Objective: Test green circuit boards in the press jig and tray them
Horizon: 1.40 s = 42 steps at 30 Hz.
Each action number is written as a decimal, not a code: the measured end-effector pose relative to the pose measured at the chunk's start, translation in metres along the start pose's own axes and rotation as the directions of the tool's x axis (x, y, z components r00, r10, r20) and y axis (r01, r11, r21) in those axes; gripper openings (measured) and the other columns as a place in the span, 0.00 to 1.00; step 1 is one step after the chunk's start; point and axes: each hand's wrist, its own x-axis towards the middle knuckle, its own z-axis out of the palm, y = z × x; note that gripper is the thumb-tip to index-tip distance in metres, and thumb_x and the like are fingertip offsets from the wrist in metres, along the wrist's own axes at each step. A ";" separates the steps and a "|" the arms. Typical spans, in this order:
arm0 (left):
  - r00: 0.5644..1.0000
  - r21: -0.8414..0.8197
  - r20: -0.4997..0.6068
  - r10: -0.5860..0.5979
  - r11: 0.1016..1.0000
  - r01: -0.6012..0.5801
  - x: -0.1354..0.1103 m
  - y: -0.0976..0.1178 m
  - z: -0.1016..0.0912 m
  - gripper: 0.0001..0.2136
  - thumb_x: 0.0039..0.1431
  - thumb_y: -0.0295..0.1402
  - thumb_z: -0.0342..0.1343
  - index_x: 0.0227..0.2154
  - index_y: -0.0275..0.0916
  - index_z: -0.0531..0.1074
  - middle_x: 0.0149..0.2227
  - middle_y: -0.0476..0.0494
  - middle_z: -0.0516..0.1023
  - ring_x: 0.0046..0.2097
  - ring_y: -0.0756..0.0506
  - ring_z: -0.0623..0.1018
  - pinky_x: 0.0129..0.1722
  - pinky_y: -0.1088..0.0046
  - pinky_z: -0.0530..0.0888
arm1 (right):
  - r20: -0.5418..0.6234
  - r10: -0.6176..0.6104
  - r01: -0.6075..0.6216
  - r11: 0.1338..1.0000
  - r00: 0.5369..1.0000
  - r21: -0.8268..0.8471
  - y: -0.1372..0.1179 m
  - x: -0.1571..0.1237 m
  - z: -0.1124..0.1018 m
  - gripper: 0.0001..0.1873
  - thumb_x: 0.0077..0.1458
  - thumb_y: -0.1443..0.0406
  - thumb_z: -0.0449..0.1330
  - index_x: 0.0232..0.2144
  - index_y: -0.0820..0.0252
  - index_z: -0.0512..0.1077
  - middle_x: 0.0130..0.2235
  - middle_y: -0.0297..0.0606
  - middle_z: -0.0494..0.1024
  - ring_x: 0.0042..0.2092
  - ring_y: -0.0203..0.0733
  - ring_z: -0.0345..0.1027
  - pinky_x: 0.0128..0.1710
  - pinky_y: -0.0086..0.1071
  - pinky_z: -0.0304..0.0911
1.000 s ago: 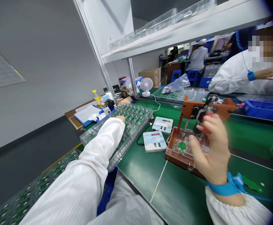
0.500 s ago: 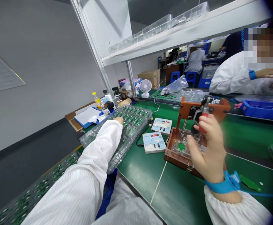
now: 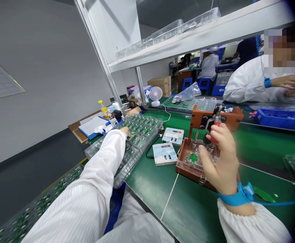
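My left hand (image 3: 126,131) reaches into a clear plastic tray (image 3: 122,177) filled with small green circuit boards (image 3: 143,127). One digit points down at the boards; the sleeve and the back of the hand hide the other fingers, so a grip cannot be made out. My right hand (image 3: 222,163), with a blue wrist strap (image 3: 234,195), curls its fingers round the red handle (image 3: 214,134) of a toggle clamp, thumb held apart. That clamp is on a brown test fixture (image 3: 194,172). A green circuit board (image 3: 193,158) lies in the fixture under its clear plate.
Two white meter boxes (image 3: 165,154) with red digits stand between tray and fixture. Behind are a small white fan (image 3: 155,95) and a blue bin (image 3: 281,119). A shelf (image 3: 162,47) crosses above. Another board tray (image 3: 36,206) sits lower left. A co-worker (image 3: 248,81) sits opposite.
My left hand has shifted slightly left over the tray, and a digit now shows against the boards. The meter digits differ. My right hand stays at the red handle.
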 end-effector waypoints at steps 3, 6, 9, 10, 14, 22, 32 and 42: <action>1.000 0.057 0.004 -0.029 0.998 0.028 -0.007 -0.002 0.003 0.14 0.65 0.43 0.61 0.38 0.34 0.77 0.41 0.43 0.82 0.44 0.43 0.81 0.48 0.62 0.77 | 0.009 0.014 -0.014 1.000 1.000 -0.005 -0.001 -0.001 -0.001 0.40 0.59 0.74 0.61 0.68 0.43 0.57 0.66 0.43 0.65 0.71 0.62 0.51 0.63 0.67 0.62; 0.998 0.075 -0.055 -0.025 0.997 0.030 -0.014 -0.001 0.010 0.10 0.60 0.39 0.66 0.38 0.37 0.79 0.43 0.42 0.84 0.47 0.45 0.81 0.50 0.69 0.76 | 0.015 0.032 -0.031 0.999 0.999 -0.017 0.000 -0.003 -0.001 0.40 0.60 0.74 0.61 0.68 0.43 0.57 0.67 0.42 0.65 0.72 0.62 0.51 0.63 0.67 0.63; 0.990 0.080 -0.142 -0.025 0.996 0.037 -0.023 0.001 0.017 0.08 0.58 0.36 0.67 0.39 0.42 0.80 0.44 0.44 0.85 0.50 0.44 0.81 0.49 0.74 0.74 | 0.008 0.037 -0.037 0.999 0.999 -0.021 0.001 -0.002 0.000 0.39 0.59 0.74 0.61 0.68 0.43 0.57 0.67 0.40 0.64 0.72 0.61 0.51 0.64 0.68 0.61; 0.985 0.080 -0.171 -0.025 0.996 0.039 -0.027 0.001 0.017 0.08 0.58 0.36 0.67 0.39 0.43 0.80 0.45 0.45 0.85 0.51 0.43 0.81 0.48 0.74 0.74 | 0.011 0.036 -0.036 0.999 0.999 -0.023 0.000 -0.001 -0.001 0.39 0.60 0.74 0.61 0.68 0.43 0.57 0.67 0.39 0.64 0.72 0.61 0.51 0.65 0.68 0.59; 0.964 0.066 -0.265 0.028 0.998 -0.011 -0.061 0.008 0.008 0.06 0.62 0.35 0.62 0.40 0.41 0.80 0.46 0.44 0.84 0.52 0.40 0.80 0.49 0.72 0.74 | 0.031 0.082 -0.078 0.992 0.996 -0.102 -0.022 0.002 -0.009 0.41 0.61 0.71 0.62 0.70 0.42 0.53 0.72 0.37 0.55 0.73 0.59 0.47 0.70 0.67 0.49; 0.728 -0.424 -0.151 0.669 0.622 -0.659 -0.196 0.093 0.061 0.04 0.57 0.31 0.64 0.36 0.41 0.79 0.36 0.51 0.84 0.38 0.47 0.82 0.41 0.76 0.73 | 0.264 0.503 -0.494 0.863 0.823 -0.103 -0.084 -0.065 -0.020 0.24 0.63 0.62 0.62 0.61 0.48 0.70 0.59 0.41 0.77 0.54 0.50 0.78 0.49 0.40 0.80; 0.570 -0.619 0.093 0.816 0.496 -0.609 -0.222 0.133 0.144 0.07 0.54 0.30 0.66 0.38 0.42 0.83 0.34 0.49 0.84 0.35 0.47 0.82 0.36 0.77 0.72 | 0.357 0.786 -0.839 0.545 0.505 -0.012 -0.074 -0.147 -0.043 0.11 0.54 0.55 0.68 0.36 0.52 0.84 0.40 0.39 0.86 0.39 0.46 0.83 0.38 0.23 0.77; 0.580 -0.300 -0.048 0.813 0.542 -0.785 -0.202 0.147 0.162 0.07 0.67 0.30 0.58 0.43 0.42 0.80 0.42 0.45 0.83 0.45 0.42 0.81 0.47 0.67 0.75 | 0.229 0.620 -0.502 0.760 0.750 -0.412 -0.053 -0.152 -0.067 0.12 0.65 0.56 0.60 0.42 0.52 0.81 0.47 0.37 0.84 0.49 0.48 0.81 0.51 0.38 0.78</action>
